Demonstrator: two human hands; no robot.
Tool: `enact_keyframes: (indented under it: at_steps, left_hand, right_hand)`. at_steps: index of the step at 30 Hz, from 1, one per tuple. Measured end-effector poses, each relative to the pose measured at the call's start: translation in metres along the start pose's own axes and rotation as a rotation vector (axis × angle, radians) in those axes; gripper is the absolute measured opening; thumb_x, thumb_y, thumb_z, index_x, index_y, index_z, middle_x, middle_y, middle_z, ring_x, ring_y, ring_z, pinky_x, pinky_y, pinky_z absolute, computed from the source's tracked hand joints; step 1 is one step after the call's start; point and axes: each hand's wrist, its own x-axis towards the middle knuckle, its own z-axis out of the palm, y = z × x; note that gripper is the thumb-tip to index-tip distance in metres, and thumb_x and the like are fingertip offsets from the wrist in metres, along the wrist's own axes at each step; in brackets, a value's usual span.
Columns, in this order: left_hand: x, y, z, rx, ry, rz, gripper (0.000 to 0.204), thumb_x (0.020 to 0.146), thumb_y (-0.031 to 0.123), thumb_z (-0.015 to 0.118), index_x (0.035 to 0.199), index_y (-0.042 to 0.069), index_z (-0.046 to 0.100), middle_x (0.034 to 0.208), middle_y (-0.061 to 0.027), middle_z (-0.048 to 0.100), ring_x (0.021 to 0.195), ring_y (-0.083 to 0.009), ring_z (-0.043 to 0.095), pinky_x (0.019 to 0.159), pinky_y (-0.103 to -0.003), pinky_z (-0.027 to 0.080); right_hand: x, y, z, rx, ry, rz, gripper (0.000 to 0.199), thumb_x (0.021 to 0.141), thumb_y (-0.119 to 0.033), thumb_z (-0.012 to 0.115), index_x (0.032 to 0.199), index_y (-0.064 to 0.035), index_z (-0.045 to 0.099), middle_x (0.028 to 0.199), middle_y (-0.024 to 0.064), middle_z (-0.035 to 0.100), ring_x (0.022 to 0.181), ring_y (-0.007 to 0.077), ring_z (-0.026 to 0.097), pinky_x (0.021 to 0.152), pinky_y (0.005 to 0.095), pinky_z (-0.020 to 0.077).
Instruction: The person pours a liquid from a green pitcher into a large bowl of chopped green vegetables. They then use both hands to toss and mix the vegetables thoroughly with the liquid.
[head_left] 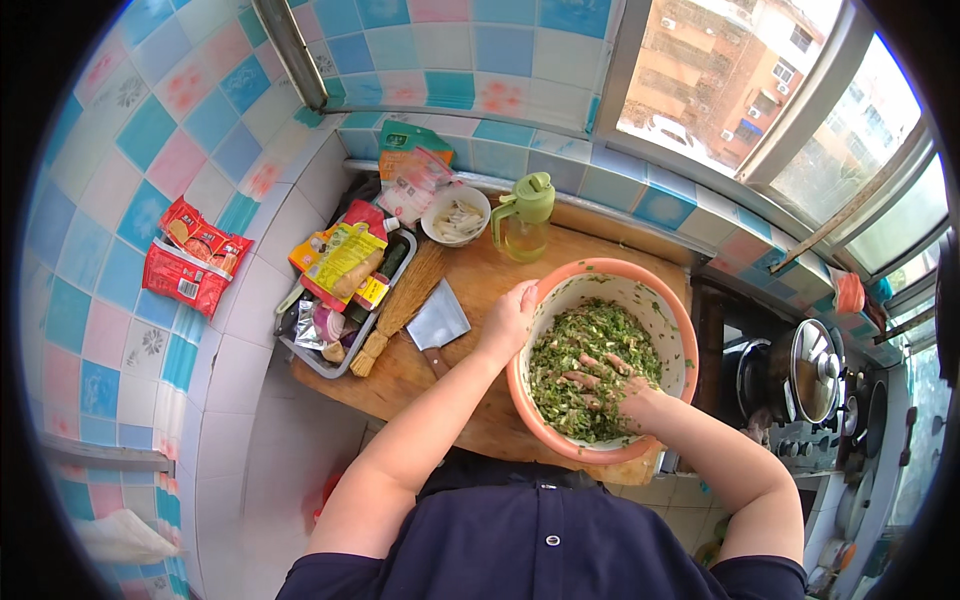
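A large basin (689,345) with an orange rim and pale inside stands on the wooden board (480,285). It holds chopped green filling (600,330) with paler bits in it, and green specks cling to the inner wall. My left hand (510,318) is closed on the basin's left rim. Inside the basin, my right hand (622,395) is sunk partly into the filling, its fingers stretched and apart, coated with green bits. Some of its fingertips are hidden in the mix. Left of the basin, a cleaver (439,317) lies flat with its handle toward me.
A green-lidded oil jug (525,220) and a white bowl (457,215) stand behind. At the left are a straw brush (405,310) and a grey tray (330,368) of packets and vegetables. A glass-lidded pot (815,370) sits on the stove at right, below windows.
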Motion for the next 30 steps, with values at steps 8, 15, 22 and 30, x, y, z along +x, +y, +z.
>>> enact_keyframes:
  at_steps: [8, 15, 22, 30]
  left_hand:
    - [0.002, -0.002, -0.008, 0.021, -0.129, -0.004, 0.035, 0.096, 0.029, 0.044, 0.119, 0.004, 0.054, 0.101, -0.0190, 0.064, 0.093, -0.0324, 0.062, 0.080, -0.037, 0.047]
    - [-0.010, -0.009, -0.002, 0.143, -0.010, -0.016, 0.035, 0.094, 0.025, 0.047, 0.122, 0.004, 0.050, 0.100, -0.0220, 0.063, 0.094, -0.0371, 0.060, 0.080, -0.042, 0.047]
    - [-0.014, -0.002, 0.007, 0.058, 0.019, 0.020, 0.034, 0.093, 0.022, 0.048, 0.121, 0.002, 0.050, 0.102, -0.0225, 0.062, 0.095, -0.0382, 0.059, 0.080, -0.042, 0.047]
    - [-0.013, -0.005, 0.002, 0.049, 0.002, 0.030, 0.038, 0.094, 0.023, 0.048, 0.127, 0.003, 0.046, 0.107, -0.0218, 0.062, 0.101, -0.0355, 0.059, 0.085, -0.038, 0.045]
  right_hand:
    - [0.009, 0.004, -0.072, 0.177, -0.205, 0.128, 0.063, 0.073, -0.016, 0.057, 0.134, -0.0234, 0.046, 0.148, 0.0061, 0.029, 0.135, 0.0266, 0.029, 0.111, 0.0456, 0.0239]
    - [-0.010, -0.010, -0.044, 0.034, 0.089, -0.344, 0.062, 0.068, -0.025, 0.066, 0.127, -0.0185, 0.050, 0.146, 0.0029, 0.034, 0.135, 0.0240, 0.031, 0.113, 0.0447, 0.0243]
    - [0.060, -0.028, -0.005, -0.272, -0.242, -0.202, 0.058, 0.075, -0.019, 0.061, 0.131, -0.0197, 0.047, 0.141, 0.0030, 0.038, 0.131, 0.0252, 0.035, 0.108, 0.0461, 0.0281]
    - [0.064, -0.005, -0.034, -0.411, -0.412, 0.088, 0.051, 0.080, -0.017, 0.057, 0.130, -0.0196, 0.049, 0.134, 0.0051, 0.045, 0.126, 0.0259, 0.038, 0.101, 0.0479, 0.0318]
